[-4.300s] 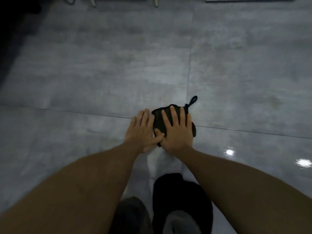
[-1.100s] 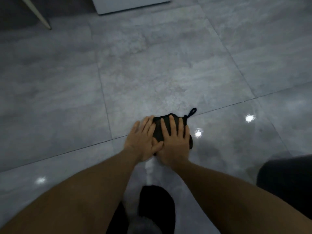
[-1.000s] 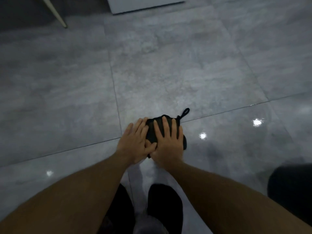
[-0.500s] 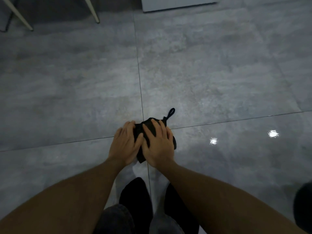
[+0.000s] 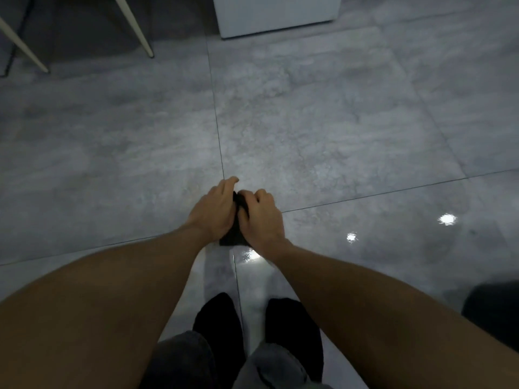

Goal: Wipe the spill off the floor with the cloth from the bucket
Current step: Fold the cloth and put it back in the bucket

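Observation:
A dark cloth [image 5: 233, 234] sits bunched between my two hands, just above the grey tiled floor [image 5: 309, 130]. My left hand [image 5: 214, 211] curls around its left side, and my right hand [image 5: 259, 219] grips its right side with bent fingers. Most of the cloth is hidden by the hands; only a dark strip between them and a corner below shows. A wet sheen [image 5: 247, 255] lies on the tile right under my hands. I cannot make out a separate spill. A dark rounded shape [image 5: 491, 313] at the right edge may be the bucket; it is cut off.
Two pale chair legs [image 5: 134, 26] stand at the top left, and a white cabinet base [image 5: 276, 15] at the top centre. My feet in black socks [image 5: 222, 324] are directly below my hands. Ceiling light reflections [image 5: 448, 219] glint on the tiles to the right.
Both hands lay flat on the spread cloth, sliding it leftwards. Now the fingers have curled and gathered the cloth into a bunch between the hands; its loop no longer shows.

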`<state>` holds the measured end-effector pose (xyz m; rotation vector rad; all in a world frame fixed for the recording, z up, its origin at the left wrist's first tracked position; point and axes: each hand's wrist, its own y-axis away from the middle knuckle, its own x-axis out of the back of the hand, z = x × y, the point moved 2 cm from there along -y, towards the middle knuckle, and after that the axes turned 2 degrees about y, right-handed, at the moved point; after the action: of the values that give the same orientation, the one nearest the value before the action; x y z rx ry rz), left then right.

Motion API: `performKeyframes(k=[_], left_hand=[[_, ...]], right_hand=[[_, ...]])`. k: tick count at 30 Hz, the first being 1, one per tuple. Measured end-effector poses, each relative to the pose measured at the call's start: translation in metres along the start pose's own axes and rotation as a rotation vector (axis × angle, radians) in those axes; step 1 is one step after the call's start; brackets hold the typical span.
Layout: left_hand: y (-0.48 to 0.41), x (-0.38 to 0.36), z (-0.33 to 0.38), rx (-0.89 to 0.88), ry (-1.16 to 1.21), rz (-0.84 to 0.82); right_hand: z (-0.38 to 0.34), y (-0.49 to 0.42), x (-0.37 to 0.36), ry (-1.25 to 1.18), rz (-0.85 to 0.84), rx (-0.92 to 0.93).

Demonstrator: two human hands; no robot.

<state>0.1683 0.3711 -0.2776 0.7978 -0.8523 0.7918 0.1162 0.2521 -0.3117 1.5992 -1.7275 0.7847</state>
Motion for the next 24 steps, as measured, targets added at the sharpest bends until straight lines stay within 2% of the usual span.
performKeyframes(k=[6,10,13,17,19,24], left_hand=[[-0.026,0.079,0.091,-0.201,-0.166,-0.051],[-0.029,0.136,0.199,-0.316,-0.386,-0.116],[-0.034,0.159,0.268,-0.336,-0.420,-0.102],[-0.017,0.144,0.375,-0.332,-0.228,-0.028],[-0.003,0.119,0.415,-0.315,-0.166,-0.035],[0.022,0.049,0.476,-0.446,-0.331,-0.224]], right_hand=[[0.015,-0.009,0.108,-0.054,0.197,0.025],[0.023,0.005,0.218,-0.031,0.330,-0.026],[0.028,0.020,0.289,0.021,0.417,-0.051],[0.059,0.074,0.393,0.056,0.529,-0.257],[0.085,0.100,0.427,-0.001,0.572,-0.372],[0.157,0.176,0.450,-0.015,0.497,-0.679]])
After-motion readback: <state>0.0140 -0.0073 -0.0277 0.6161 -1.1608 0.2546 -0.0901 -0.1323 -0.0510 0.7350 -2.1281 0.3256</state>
